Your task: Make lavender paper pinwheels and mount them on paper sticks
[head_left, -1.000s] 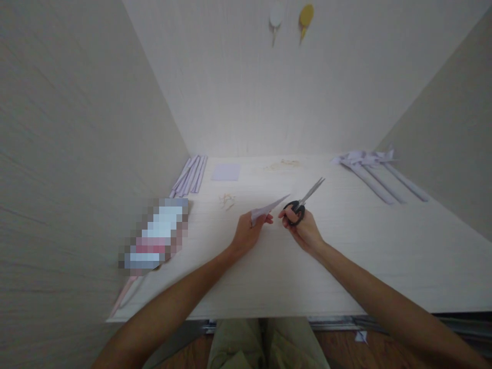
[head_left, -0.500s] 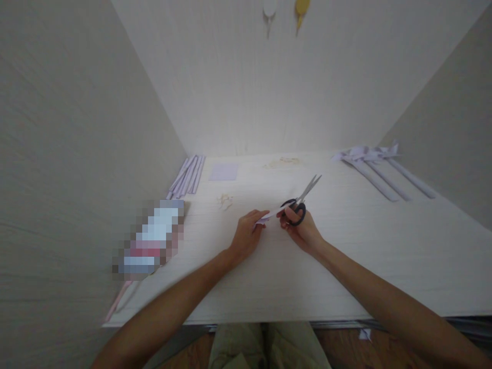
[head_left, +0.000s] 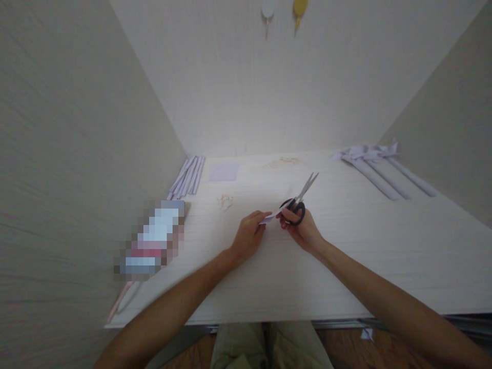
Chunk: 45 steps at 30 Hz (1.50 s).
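Observation:
My left hand (head_left: 249,236) pinches a small folded piece of pale lilac paper (head_left: 272,216) above the middle of the white table (head_left: 346,266). My right hand (head_left: 300,228) grips black-handled scissors (head_left: 299,201) by the loops, the blades pointing up and to the right, slightly parted. The paper's tip reaches the scissor handles, right beside my right fingers. Both hands are close together, a little above the tabletop.
Rolled lilac paper sticks (head_left: 189,175) lie at the back left, beside a flat lilac square (head_left: 223,172). More paper rolls with folded tops (head_left: 378,168) lie at the back right. Small scraps (head_left: 225,201) sit near the middle. A blurred-out object (head_left: 150,240) rests at the left edge.
The paper, held up and pointing right a second ago, has been lowered and brought against the scissor handles. The two hands have drawn closer together.

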{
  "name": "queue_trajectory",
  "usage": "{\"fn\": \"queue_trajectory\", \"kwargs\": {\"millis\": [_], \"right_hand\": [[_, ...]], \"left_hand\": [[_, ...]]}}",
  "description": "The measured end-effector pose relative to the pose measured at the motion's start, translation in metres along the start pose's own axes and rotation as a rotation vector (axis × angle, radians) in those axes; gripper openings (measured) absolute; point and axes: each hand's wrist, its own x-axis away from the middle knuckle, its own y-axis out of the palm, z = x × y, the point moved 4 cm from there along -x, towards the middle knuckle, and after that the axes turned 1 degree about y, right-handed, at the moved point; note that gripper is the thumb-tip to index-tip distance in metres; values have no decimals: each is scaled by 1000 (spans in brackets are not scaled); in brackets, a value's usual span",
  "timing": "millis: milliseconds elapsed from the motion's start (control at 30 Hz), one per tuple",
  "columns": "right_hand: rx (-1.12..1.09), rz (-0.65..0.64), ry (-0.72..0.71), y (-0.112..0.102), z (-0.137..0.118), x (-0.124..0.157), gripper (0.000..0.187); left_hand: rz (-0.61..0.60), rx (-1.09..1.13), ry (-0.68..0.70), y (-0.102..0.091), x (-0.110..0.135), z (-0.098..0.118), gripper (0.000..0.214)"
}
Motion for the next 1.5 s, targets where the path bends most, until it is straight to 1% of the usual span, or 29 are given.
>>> {"fn": "queue_trajectory", "kwargs": {"millis": [133,300,367,467,533,600,667,700,733,800,867,933,967,1033,1133,1167,1267,1300,1333,1400,1500], "right_hand": [[-32,-24,23,0,1,1,14],[-53,-35,47,1,0,4,9],[-61,-41,51,1,-1,4,8],[-73,-45,62,0,-1,3,8],[-76,-46,71,-1,-1,2,9],[-77,-40,75,-2,0,1,10],[-75,-24,69,-3,0,0,11],[-69,-15,66,-4,0,0,12],[-60,-7,62,-4,0,0,12],[-37,11,50,-5,-1,-1,13],[5,51,6,-7,-3,-1,14],[82,109,-71,-10,-6,-1,15],[128,134,-107,-12,-7,-2,15],[218,168,-163,-14,-8,-2,15],[307,204,-191,-17,-8,-4,16],[325,216,-195,-18,-7,-4,16],[353,247,-202,-19,-7,-5,14],[362,254,-206,-19,-7,-4,14],[372,259,-208,-19,-8,-4,14],[381,263,-204,-19,-8,-4,13],[380,259,-195,-19,-7,-4,13]], "left_hand": [[-7,39,-22,-1,-1,0,32],[-41,113,-171,1,-1,-6,22],[-80,169,-216,4,-1,-9,26],[-136,241,-246,6,-2,-12,40],[-146,275,-228,6,-3,-13,49],[-139,313,-164,4,-4,-12,58],[-121,315,-108,3,-5,-11,60],[-105,300,-106,2,-5,-10,59],[-85,280,-128,2,-5,-11,58],[-40,257,-220,2,-5,-14,52],[-3,296,-319,2,-4,-18,48],[4,366,-368,3,-4,-21,49],[-7,392,-363,3,-5,-21,50],[-47,390,-294,3,-6,-20,50],[-102,287,-167,4,-7,-17,48],[-114,244,-141,4,-6,-16,52],[-152,115,-112,8,-5,-12,79],[-155,84,-115,9,-4,-11,83],[-152,62,-122,10,-4,-10,81],[-129,49,-147,10,-4,-9,68],[-82,126,-187,7,-5,-9,47]]}}
